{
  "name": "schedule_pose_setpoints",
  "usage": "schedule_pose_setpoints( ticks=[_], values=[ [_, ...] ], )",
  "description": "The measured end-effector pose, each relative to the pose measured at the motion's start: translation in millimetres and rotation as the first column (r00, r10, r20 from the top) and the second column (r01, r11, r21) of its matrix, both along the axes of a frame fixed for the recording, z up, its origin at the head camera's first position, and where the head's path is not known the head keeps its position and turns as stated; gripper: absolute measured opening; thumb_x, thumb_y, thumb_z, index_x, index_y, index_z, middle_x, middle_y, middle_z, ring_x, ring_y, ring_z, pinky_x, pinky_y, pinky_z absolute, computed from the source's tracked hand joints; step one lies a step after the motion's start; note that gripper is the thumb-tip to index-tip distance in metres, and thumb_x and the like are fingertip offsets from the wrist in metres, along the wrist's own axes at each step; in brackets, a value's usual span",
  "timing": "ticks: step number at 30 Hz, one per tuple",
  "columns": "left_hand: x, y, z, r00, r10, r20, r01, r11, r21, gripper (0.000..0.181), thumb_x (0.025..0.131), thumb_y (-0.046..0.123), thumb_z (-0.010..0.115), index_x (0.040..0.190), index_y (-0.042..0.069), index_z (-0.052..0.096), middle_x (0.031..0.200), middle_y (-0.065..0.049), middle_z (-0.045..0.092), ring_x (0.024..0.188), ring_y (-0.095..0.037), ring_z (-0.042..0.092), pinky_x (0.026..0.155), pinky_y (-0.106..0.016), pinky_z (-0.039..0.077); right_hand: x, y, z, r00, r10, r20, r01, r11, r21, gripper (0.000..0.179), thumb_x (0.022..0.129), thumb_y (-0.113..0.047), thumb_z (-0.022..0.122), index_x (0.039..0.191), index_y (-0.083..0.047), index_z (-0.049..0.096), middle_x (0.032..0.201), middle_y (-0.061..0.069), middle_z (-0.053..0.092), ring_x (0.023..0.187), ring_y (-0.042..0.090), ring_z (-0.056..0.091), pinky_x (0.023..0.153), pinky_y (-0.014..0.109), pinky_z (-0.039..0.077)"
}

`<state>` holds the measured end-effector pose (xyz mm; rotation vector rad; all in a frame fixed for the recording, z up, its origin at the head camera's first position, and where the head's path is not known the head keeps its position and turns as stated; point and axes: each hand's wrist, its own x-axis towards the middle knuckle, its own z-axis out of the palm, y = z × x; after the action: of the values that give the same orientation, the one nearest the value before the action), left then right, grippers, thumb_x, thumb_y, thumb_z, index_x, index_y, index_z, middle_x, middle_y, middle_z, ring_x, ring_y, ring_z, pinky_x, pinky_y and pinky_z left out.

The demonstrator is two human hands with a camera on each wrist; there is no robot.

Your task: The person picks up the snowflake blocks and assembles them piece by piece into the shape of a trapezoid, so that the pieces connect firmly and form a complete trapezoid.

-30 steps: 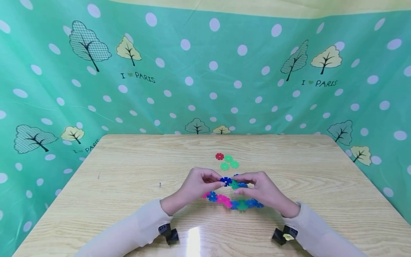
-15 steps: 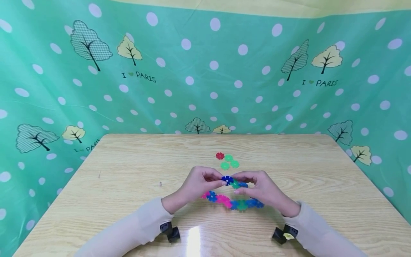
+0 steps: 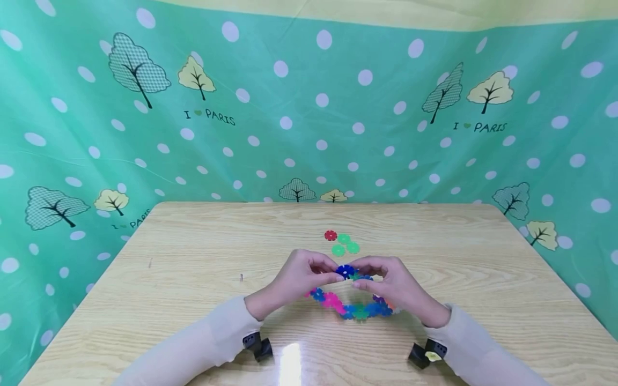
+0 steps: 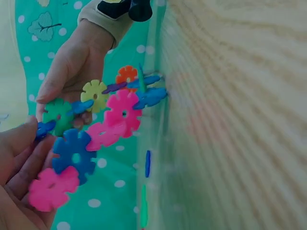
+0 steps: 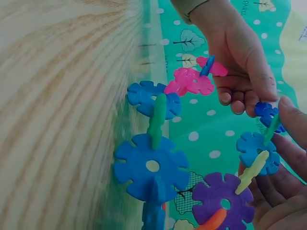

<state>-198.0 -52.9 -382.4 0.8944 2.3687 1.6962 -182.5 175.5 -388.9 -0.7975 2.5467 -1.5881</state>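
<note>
My left hand (image 3: 305, 274) pinches a dark blue notched disc (image 3: 345, 272) between thumb and fingers. Close beside it, my right hand (image 3: 392, 283) pinches the green disc (image 4: 58, 116) joined to that blue one. Both belong to a chain of interlocking snowflake discs (image 3: 333, 301) that curves below the hands. In the right wrist view the chain runs through a yellow disc (image 5: 252, 172), a purple disc (image 5: 223, 200) and a large blue disc (image 5: 151, 167). Its other end is a pink disc (image 4: 54, 189) hanging under my left hand. My right fingers hide part of the chain.
Beyond the hands, a red disc (image 3: 330, 235) and several loose light green discs (image 3: 338, 250) lie on the wooden table (image 3: 203, 241). A tiny dark scrap (image 3: 241, 277) lies to the left. A green dotted cloth (image 3: 309, 118) hangs behind the table.
My left hand has shifted slightly right with the dark blue disc, closer to my right hand. The chain has turned a little, bringing yellow, purple and orange discs into sight by my right hand.
</note>
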Motion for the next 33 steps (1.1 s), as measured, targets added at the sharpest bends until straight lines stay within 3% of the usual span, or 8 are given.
schedule_pose_setpoints(
  ticks=[8, 12, 14, 19, 21, 24, 27, 33],
  values=[
    [-24.8, -13.1, -0.6, 1.000, 0.016, -0.006, -0.017, 0.998, -0.060, 0.016, 0.085, 0.021, 0.071, 0.095, 0.008, 0.074, 0.087, -0.002, 0.072, 0.077, -0.018, 0.066, 0.066, -0.026, 0.054, -1.2, 2.3, 4.3, 0.999, 0.003, -0.038, -0.001, 0.999, 0.042, 0.022, 0.084, -0.013, 0.072, 0.105, -0.006, 0.070, 0.099, 0.003, 0.071, 0.088, 0.016, 0.064, 0.081, 0.033, 0.052],
    [-47.0, -16.0, -10.7, 0.999, -0.035, 0.024, 0.037, 0.994, -0.099, 0.017, 0.084, 0.017, 0.071, 0.098, 0.006, 0.072, 0.091, -0.004, 0.072, 0.081, -0.015, 0.066, 0.072, -0.026, 0.054, -1.2, 3.0, 4.8, 0.999, 0.011, -0.048, -0.009, 0.999, 0.042, 0.023, 0.084, -0.017, 0.072, 0.105, -0.007, 0.070, 0.100, 0.003, 0.071, 0.088, 0.013, 0.064, 0.082, 0.033, 0.052],
    [-56.5, -15.1, -16.9, 0.994, -0.072, 0.083, 0.080, 0.991, -0.106, 0.021, 0.084, 0.016, 0.072, 0.102, 0.006, 0.071, 0.097, -0.006, 0.072, 0.086, -0.014, 0.066, 0.077, -0.025, 0.053, -1.4, 3.0, 4.1, 0.998, 0.017, -0.053, -0.015, 0.999, 0.042, 0.023, 0.084, -0.017, 0.072, 0.105, -0.008, 0.071, 0.100, 0.002, 0.071, 0.088, 0.013, 0.064, 0.082, 0.033, 0.053],
    [-72.0, -2.9, -28.3, 0.944, -0.168, 0.284, 0.203, 0.974, -0.098, 0.028, 0.085, 0.012, 0.070, 0.112, 0.007, 0.067, 0.110, -0.004, 0.069, 0.100, -0.014, 0.064, 0.089, -0.026, 0.050, -0.6, 4.0, 3.3, 0.997, 0.030, -0.068, -0.027, 0.999, 0.039, 0.021, 0.084, -0.015, 0.072, 0.104, -0.010, 0.071, 0.099, -0.001, 0.071, 0.088, 0.012, 0.064, 0.081, 0.033, 0.053],
    [-75.8, 4.1, -31.9, 0.923, -0.197, 0.330, 0.244, 0.964, -0.109, 0.029, 0.085, 0.009, 0.068, 0.115, 0.008, 0.066, 0.112, -0.003, 0.068, 0.101, -0.014, 0.064, 0.091, -0.026, 0.049, -0.2, 4.5, 3.2, 0.997, 0.037, -0.073, -0.035, 0.999, 0.031, 0.021, 0.083, -0.015, 0.072, 0.104, -0.010, 0.071, 0.099, -0.003, 0.071, 0.087, 0.011, 0.064, 0.081, 0.032, 0.053],
    [-79.3, 12.7, -35.5, 0.910, -0.214, 0.354, 0.273, 0.954, -0.126, 0.030, 0.086, 0.004, 0.067, 0.115, 0.009, 0.066, 0.112, -0.001, 0.067, 0.102, -0.014, 0.063, 0.091, -0.027, 0.049, 0.4, 4.2, 3.9, 0.995, 0.057, -0.080, -0.056, 0.998, 0.016, 0.021, 0.083, -0.013, 0.072, 0.104, -0.011, 0.071, 0.099, -0.002, 0.071, 0.087, 0.011, 0.065, 0.081, 0.030, 0.052],
    [-81.5, 21.0, -37.4, 0.916, -0.207, 0.343, 0.272, 0.950, -0.155, 0.030, 0.086, 0.004, 0.067, 0.115, 0.010, 0.066, 0.112, 0.000, 0.067, 0.102, -0.012, 0.063, 0.090, -0.027, 0.050, 0.6, 3.9, 4.0, 0.994, 0.065, -0.083, -0.064, 0.998, 0.017, 0.020, 0.083, -0.012, 0.072, 0.103, -0.011, 0.071, 0.099, -0.003, 0.071, 0.088, 0.011, 0.065, 0.081, 0.030, 0.052],
    [-84.8, 35.9, -42.8, 0.947, -0.218, 0.234, 0.267, 0.942, -0.202, 0.030, 0.084, 0.009, 0.071, 0.113, 0.012, 0.068, 0.109, 0.001, 0.067, 0.102, -0.009, 0.060, 0.088, -0.023, 0.049, 1.2, 3.6, 4.9, 0.994, 0.062, -0.088, -0.060, 0.998, 0.025, 0.019, 0.083, -0.009, 0.072, 0.102, -0.011, 0.071, 0.098, -0.003, 0.071, 0.087, 0.010, 0.064, 0.080, 0.031, 0.053]
  ],
)
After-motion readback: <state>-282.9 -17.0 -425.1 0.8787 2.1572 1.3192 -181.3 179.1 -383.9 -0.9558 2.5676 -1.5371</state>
